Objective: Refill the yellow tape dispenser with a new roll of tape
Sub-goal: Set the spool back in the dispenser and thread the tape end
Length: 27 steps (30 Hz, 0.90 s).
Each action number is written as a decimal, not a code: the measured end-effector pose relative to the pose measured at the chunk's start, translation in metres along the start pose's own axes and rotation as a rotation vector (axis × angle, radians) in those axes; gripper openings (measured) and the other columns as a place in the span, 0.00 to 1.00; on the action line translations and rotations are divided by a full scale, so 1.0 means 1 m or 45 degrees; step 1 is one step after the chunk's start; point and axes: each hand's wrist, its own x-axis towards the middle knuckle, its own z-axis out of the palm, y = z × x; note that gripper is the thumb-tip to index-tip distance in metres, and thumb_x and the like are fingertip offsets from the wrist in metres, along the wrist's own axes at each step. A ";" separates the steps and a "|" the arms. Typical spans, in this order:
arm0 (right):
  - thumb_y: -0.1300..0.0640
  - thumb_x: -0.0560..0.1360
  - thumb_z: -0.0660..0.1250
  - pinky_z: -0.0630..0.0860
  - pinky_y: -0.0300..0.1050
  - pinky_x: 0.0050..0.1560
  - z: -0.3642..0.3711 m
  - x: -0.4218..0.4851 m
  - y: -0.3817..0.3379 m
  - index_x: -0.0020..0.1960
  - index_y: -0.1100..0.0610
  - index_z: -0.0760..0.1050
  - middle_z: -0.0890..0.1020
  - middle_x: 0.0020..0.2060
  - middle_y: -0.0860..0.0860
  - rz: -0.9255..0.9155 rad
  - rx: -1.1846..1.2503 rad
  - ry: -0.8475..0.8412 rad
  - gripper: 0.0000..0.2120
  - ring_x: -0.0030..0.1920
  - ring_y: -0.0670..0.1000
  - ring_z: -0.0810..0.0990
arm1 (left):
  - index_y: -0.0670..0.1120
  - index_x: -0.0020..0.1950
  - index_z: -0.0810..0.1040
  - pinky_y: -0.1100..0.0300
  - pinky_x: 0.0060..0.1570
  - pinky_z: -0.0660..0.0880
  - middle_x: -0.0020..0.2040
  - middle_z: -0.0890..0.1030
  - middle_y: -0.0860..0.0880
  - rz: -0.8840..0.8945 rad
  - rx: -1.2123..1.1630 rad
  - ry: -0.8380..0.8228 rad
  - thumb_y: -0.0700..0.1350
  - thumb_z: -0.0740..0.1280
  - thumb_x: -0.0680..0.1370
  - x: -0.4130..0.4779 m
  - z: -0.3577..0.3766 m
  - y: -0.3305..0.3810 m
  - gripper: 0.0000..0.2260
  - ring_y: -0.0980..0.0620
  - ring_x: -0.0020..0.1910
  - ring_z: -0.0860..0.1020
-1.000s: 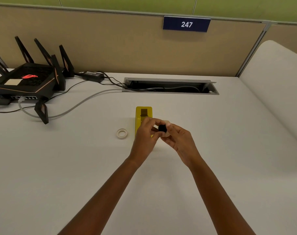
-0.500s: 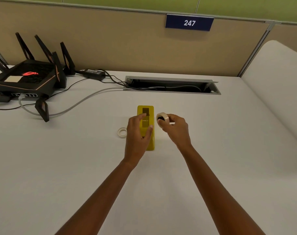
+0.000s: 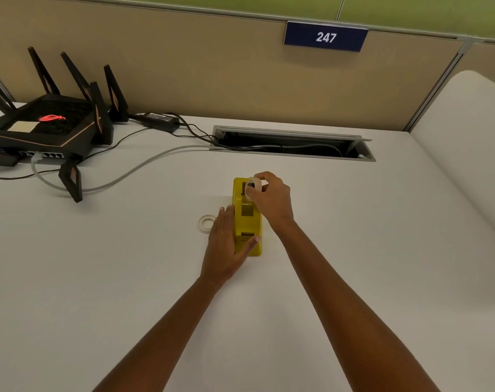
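Head view, roll (image 3: 257,183) moved over dispenser (image 3: 248,211)

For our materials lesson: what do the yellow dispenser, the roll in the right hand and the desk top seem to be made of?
The yellow dispenser: probably translucent plastic, smooth; darker inner parts show through. The roll in the right hand: pale, semi-clear tape film, likely plastic, around a dark core. The desk top: matt white, perhaps laminate; no grain, no glare.

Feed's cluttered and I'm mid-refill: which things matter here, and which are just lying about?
Job: tape dispenser; new tape roll, in right hand; left hand, steadying dispenser; white ring, likely old core.
Lying about: router; power brick; cables; number sign.
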 end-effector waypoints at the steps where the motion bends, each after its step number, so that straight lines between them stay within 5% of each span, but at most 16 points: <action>1: 0.59 0.74 0.66 0.76 0.45 0.49 0.002 0.002 0.001 0.59 0.61 0.73 0.80 0.56 0.58 0.003 -0.025 0.003 0.15 0.52 0.57 0.79 | 0.46 0.73 0.51 0.49 0.71 0.58 0.75 0.58 0.45 0.001 0.011 0.008 0.78 0.46 0.61 0.000 0.001 -0.001 0.50 0.46 0.75 0.53; 5: 0.57 0.74 0.65 0.76 0.46 0.49 0.011 0.007 0.004 0.59 0.60 0.72 0.80 0.54 0.59 -0.003 -0.142 0.028 0.15 0.51 0.56 0.79 | 0.45 0.73 0.51 0.51 0.70 0.57 0.75 0.57 0.45 0.008 0.020 0.017 0.75 0.48 0.64 0.000 0.003 -0.003 0.47 0.47 0.75 0.53; 9: 0.55 0.75 0.62 0.74 0.45 0.47 0.019 0.007 0.005 0.59 0.60 0.71 0.79 0.54 0.59 -0.078 -0.328 0.049 0.15 0.52 0.56 0.77 | 0.44 0.73 0.53 0.52 0.71 0.58 0.74 0.60 0.44 0.021 0.014 0.032 0.60 0.61 0.69 0.001 0.004 -0.004 0.38 0.47 0.74 0.56; 14: 0.55 0.75 0.61 0.75 0.48 0.46 0.025 0.004 0.009 0.57 0.61 0.73 0.78 0.51 0.59 -0.161 -0.445 0.118 0.14 0.50 0.57 0.77 | 0.42 0.72 0.55 0.49 0.70 0.64 0.72 0.64 0.42 0.043 -0.009 0.038 0.64 0.61 0.70 0.001 0.001 -0.003 0.39 0.45 0.72 0.62; 18: 0.52 0.75 0.62 0.75 0.48 0.50 0.028 0.001 0.014 0.58 0.62 0.72 0.77 0.55 0.59 -0.181 -0.505 0.139 0.16 0.54 0.56 0.75 | 0.43 0.71 0.57 0.45 0.65 0.70 0.70 0.68 0.44 0.038 -0.104 0.039 0.53 0.70 0.70 0.004 0.001 -0.004 0.36 0.47 0.69 0.67; 27: 0.48 0.76 0.61 0.75 0.47 0.52 0.031 0.002 0.023 0.60 0.60 0.72 0.74 0.58 0.57 -0.156 -0.516 0.148 0.19 0.57 0.55 0.74 | 0.43 0.71 0.57 0.47 0.66 0.70 0.70 0.67 0.44 0.043 -0.103 0.069 0.53 0.70 0.69 0.003 0.003 -0.005 0.37 0.46 0.68 0.68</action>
